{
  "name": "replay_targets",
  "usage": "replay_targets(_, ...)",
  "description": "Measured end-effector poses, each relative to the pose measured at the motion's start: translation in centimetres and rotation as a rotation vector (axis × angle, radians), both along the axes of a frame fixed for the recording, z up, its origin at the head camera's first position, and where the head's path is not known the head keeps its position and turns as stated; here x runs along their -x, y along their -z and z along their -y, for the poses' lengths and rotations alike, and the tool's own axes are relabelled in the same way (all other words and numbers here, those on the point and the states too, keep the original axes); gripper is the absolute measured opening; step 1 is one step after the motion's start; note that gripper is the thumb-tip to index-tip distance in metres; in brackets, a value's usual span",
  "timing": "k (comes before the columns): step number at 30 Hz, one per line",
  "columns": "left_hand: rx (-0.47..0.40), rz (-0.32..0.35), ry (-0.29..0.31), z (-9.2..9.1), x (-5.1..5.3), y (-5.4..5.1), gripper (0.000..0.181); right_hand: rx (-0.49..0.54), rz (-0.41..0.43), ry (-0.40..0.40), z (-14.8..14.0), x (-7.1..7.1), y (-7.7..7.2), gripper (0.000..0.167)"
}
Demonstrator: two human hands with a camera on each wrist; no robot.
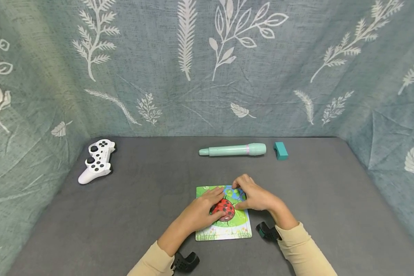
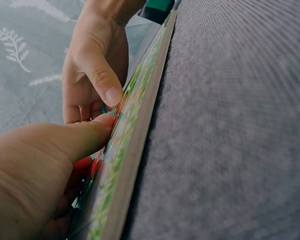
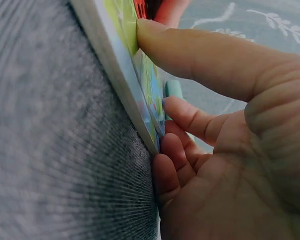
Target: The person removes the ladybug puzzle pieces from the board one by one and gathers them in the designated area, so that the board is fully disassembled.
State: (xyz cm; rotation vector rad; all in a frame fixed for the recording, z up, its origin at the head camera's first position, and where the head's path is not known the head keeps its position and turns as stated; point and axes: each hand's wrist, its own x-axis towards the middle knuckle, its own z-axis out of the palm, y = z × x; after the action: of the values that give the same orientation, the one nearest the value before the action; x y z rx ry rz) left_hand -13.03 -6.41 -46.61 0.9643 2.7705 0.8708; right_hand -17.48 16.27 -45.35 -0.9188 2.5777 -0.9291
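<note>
A flat, square ladybug jigsaw puzzle (image 1: 227, 233) lies on the grey table, with a red, black-spotted ladybug (image 1: 225, 210) on a green leaf in its middle. My left hand (image 1: 201, 211) rests across the left side, fingers extended over the picture and thumb touching the ladybug. At the upper right corner, my right hand (image 1: 257, 194) spans a puzzle piece (image 3: 151, 90), thumb on its inner side and curled fingers at the outer edge. That piece stands slightly proud of the board in the right wrist view. The left wrist view shows both thumbs close together over the ladybug.
Behind the puzzle lie a mint-green microphone (image 1: 232, 150) and a small teal block (image 1: 281, 151). A white game controller (image 1: 97, 161) is at the far left. A leaf-patterned curtain (image 1: 207, 96) borders the grey table (image 1: 141, 207) at the back and sides.
</note>
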Motion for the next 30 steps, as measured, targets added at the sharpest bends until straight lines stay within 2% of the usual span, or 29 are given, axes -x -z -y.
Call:
replay_targets(7,0.000,-0.001,0.003,0.0,0.0,0.1,0.058,0.069,0.093,0.044,-0.3,-0.2,0.2,0.045)
replay_targets(10,-0.003,-0.003,0.007,0.0,0.0,0.2,0.058,0.111,0.103,0.040,-0.7,-0.4,0.3,0.042)
replay_targets(17,0.002,-0.002,0.005,0.0,0.0,0.3,0.058,0.141,0.080,0.005,-1.4,-0.4,0.5,0.043)
replay_targets(24,0.009,0.022,0.005,0.0,-0.1,0.2,0.058,0.161,0.100,0.030,-1.3,-0.5,0.7,0.043)
replay_targets(30,0.001,0.015,0.003,0.1,-0.1,0.2,0.059,0.163,0.017,0.044,-1.0,-0.6,0.8,0.040)
